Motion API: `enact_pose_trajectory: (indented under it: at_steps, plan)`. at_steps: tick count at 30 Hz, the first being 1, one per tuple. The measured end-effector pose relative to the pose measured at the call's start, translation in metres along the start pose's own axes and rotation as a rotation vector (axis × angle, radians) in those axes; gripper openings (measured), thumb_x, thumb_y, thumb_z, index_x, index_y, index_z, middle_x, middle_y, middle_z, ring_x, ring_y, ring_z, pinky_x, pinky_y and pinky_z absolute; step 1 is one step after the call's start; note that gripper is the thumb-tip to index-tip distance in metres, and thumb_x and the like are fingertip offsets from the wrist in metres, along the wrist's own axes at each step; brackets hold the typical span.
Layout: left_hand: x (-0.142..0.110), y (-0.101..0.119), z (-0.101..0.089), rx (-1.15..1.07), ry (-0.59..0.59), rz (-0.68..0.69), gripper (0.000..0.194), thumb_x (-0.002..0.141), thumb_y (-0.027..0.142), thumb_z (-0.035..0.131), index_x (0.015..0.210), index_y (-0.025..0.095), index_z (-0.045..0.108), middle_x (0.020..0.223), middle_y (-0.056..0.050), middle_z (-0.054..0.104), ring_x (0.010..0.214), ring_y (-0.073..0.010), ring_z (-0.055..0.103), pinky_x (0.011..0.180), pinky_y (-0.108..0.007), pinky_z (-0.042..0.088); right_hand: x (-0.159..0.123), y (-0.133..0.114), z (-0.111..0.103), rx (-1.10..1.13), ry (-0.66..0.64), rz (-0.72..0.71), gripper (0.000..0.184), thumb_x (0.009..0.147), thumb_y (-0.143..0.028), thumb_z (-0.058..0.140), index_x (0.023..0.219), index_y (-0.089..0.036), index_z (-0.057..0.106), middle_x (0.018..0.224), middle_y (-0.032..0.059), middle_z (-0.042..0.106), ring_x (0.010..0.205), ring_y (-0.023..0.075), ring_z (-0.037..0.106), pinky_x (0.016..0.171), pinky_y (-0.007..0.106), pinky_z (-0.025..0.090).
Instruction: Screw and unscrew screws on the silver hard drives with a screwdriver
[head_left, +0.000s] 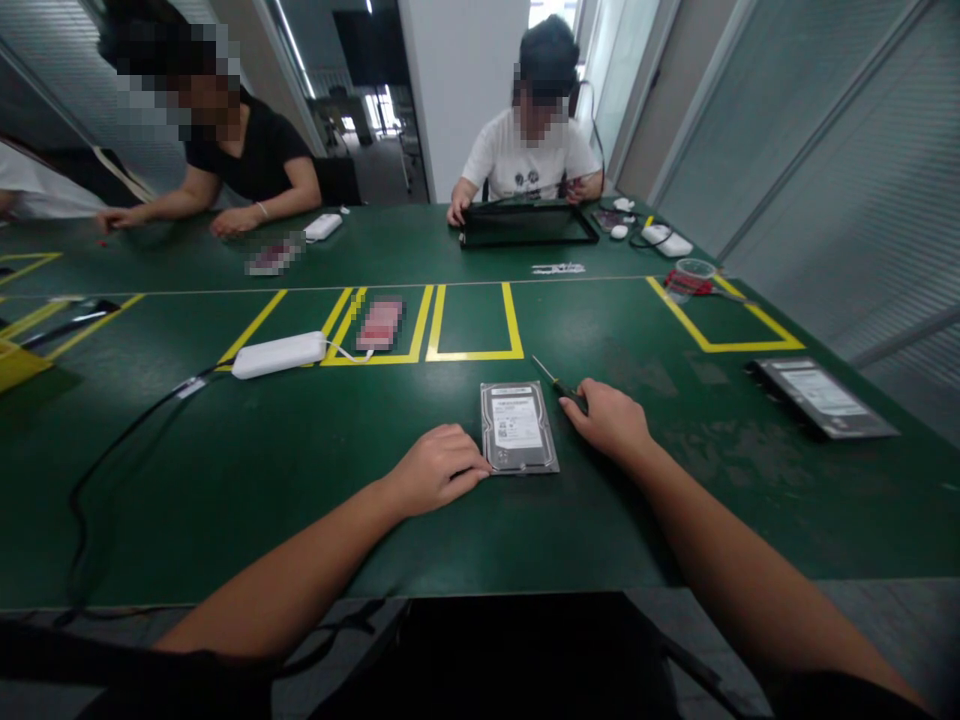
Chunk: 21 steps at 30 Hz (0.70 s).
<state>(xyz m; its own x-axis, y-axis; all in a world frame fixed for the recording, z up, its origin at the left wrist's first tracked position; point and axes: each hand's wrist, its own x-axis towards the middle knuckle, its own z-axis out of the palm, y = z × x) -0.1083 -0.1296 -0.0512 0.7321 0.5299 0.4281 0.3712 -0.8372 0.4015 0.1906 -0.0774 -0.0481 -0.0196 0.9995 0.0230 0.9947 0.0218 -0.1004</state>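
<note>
A hard drive (519, 430) with a white label lies flat on the green table in front of me. My left hand (441, 468) rests beside it, fingers curled together and pressed on its lower left edge and corner. To the right of the drive, my right hand (611, 420) is closed around the dark handle of a screwdriver (556, 382). The thin metal shaft points up and to the left, and its tip is clear of the drive. Part of the handle is hidden in the palm.
More hard drives (823, 398) lie at the right. A clear plastic cup (694, 272) stands behind them. Yellow tape (472, 356) marks boxes on the table (360, 420). A white power strip (279, 354) trails a black cable at left. Two people sit opposite, one holding a black frame (529, 240).
</note>
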Motion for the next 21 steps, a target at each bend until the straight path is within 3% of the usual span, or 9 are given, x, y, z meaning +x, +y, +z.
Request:
enact_pose_trajectory:
  at_steps: [5,12,21]
  plan:
    - [-0.0022,-0.0012,0.001,0.077,-0.012,0.018,0.018,0.096,0.025,0.053,0.099,0.018,0.07,0.088,-0.006,0.069,0.08,-0.0157,0.06,0.077,-0.032,0.043,-0.0013,0.0007,-0.0002,-0.012,-0.005,-0.014,0.038,0.092,-0.055,0.037,0.096,-0.021,0.055,0.096,0.0088,0.069,0.082,0.0213,0.063,0.06,0.03,0.033]
    - [0.0003,-0.0052,-0.0015,-0.051,0.048,-0.073,0.017,0.097,0.025,0.053,0.094,0.016,0.067,0.088,-0.005,0.07,0.082,-0.0156,0.06,0.079,-0.031,0.044,-0.003,0.0009,-0.0024,-0.008,-0.017,-0.019,0.037,0.092,-0.054,0.039,0.096,-0.021,0.055,0.096,0.0087,0.068,0.082,0.0207,0.063,0.061,0.029,0.034]
    - [-0.0021,-0.0053,-0.0012,0.044,-0.026,-0.02,0.019,0.098,0.028,0.052,0.096,0.017,0.067,0.088,-0.006,0.067,0.082,-0.0162,0.058,0.08,-0.032,0.044,-0.003,0.0036,-0.0019,0.018,-0.002,-0.044,0.035,0.092,-0.052,0.039,0.093,-0.021,0.055,0.091,0.0072,0.067,0.079,0.0198,0.061,0.061,0.029,0.032]
